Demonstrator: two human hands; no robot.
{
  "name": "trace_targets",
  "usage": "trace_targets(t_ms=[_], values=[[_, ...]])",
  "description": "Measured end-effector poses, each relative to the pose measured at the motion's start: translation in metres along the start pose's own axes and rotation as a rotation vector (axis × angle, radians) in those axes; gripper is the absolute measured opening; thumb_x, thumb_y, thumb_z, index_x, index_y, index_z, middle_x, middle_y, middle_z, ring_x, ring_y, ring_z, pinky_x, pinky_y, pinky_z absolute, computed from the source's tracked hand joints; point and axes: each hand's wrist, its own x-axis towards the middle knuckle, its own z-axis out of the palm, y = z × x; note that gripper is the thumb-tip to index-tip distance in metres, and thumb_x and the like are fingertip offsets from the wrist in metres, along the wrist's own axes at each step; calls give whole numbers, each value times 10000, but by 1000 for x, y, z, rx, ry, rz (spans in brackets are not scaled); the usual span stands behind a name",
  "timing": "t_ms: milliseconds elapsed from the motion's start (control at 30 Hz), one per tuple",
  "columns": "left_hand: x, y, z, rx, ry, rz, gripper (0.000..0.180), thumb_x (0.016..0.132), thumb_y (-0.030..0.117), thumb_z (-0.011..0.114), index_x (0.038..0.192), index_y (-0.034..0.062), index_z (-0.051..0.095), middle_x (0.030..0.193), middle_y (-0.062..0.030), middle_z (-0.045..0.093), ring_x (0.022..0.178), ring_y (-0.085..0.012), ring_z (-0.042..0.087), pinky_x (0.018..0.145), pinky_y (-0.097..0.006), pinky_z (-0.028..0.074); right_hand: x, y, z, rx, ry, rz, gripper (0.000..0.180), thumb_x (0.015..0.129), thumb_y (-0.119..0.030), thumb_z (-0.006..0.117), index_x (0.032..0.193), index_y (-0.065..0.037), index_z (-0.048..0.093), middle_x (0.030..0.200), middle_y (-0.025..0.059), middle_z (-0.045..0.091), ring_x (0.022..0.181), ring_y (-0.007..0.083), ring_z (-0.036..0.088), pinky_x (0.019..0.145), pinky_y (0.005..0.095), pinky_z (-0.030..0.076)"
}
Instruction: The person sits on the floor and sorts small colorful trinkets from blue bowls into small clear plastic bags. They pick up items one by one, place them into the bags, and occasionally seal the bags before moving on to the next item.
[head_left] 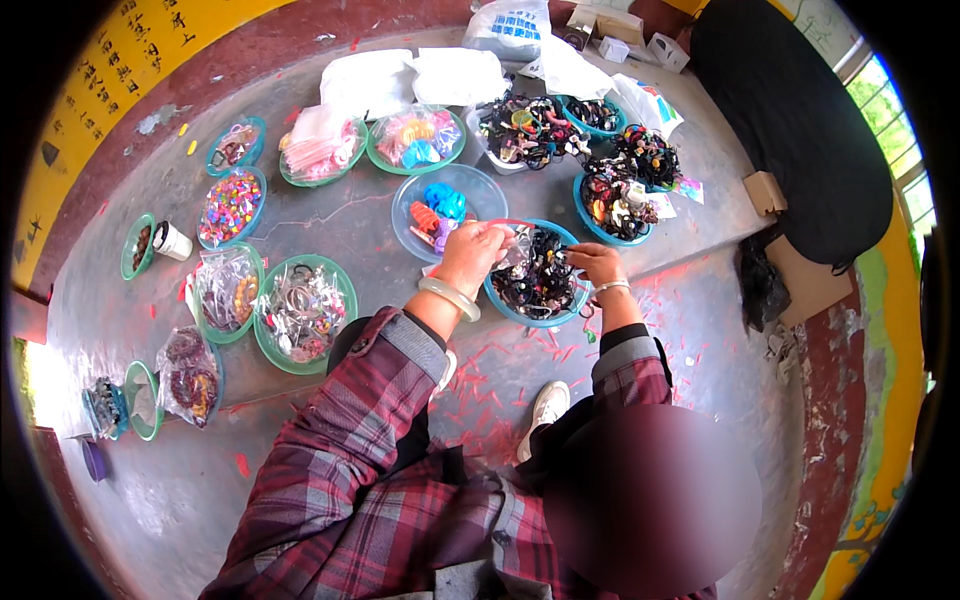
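Dark ties (545,285) are heaped in the blue bowl (543,323), right under both hands. What looks like a clear bag (518,250) with a red edge (513,222) is pinched between thumb and fingers of the left hand (473,258), held over the heap's left side. The right hand (597,265) is set at the bowl's right side, fingers curled, tips at the dark strands; whether a tie is gripped there cannot be told. Ties are judged light, soft and stretchy: no damage expected from a firm pinch. Snagging is the likelier issue, since the strands look tangled and neighbours may be dragged along. Best taken by one loop, lifted slowly, shaken free. Any hard trim is too small to make out; not to be used as a handle. Bag is judged thin, limp and slippery, best held by the red edge, probably its stiffer part, with the body left to hang. Bowl is likely thin plastic, easily shifted by a tug; best steadied by the rim. Clear bowl (408,190) with bright clips (445,202) is placed just beside; clips are judged stiffer, more brittle, best taken by the body.
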Motion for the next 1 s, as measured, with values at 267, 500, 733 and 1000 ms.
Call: trace_targets(t_ms=[267, 500, 733, 1000], values=[[1, -7, 0, 46, -96, -8, 208, 838, 143, 474, 918, -18, 579, 860, -64, 583, 802, -133, 563, 709, -245, 455, -64, -58, -22, 601, -84, -96, 157, 814, -73, 542, 927, 21, 597, 768, 71, 605, 681, 152, 590, 619, 240, 486], [4, -32, 15, 394, -219, 28, 224, 829, 174, 508, 909, -11, 604, 787, -29, 604, 671, -93, 555, 621, -210, 449, -110, -80, -8, 327, 65, -416, 147, 769, -11, 571, 901, 6, 632, 738, 35, 593, 654, 88, 548, 576, 214, 454], [-7, -39, 31, 625, -236, 230, 256, 762, 243, 519, 753, 11, 625, 612, -157, 580, 584, -251, 582, 567, -333, 439, -109, -69, 1, -274, 93, -615, 149, 716, -27, 593, 855, -41, 644, 708, 86, 587, 637, 180, 578, 578, 270, 449], [-10, -34, 34, 736, -378, 269, 217, 796, 209, 516, 846, 26, 623, 704, -106, 608, 663, -170, 576, 621, -288, 450, -106, -67, 2, -444, 88, -678, 136, 703, -67, 584, 828, -50, 635, 724, 115, 598, 664, 252, 592, 596, 312, 459]])
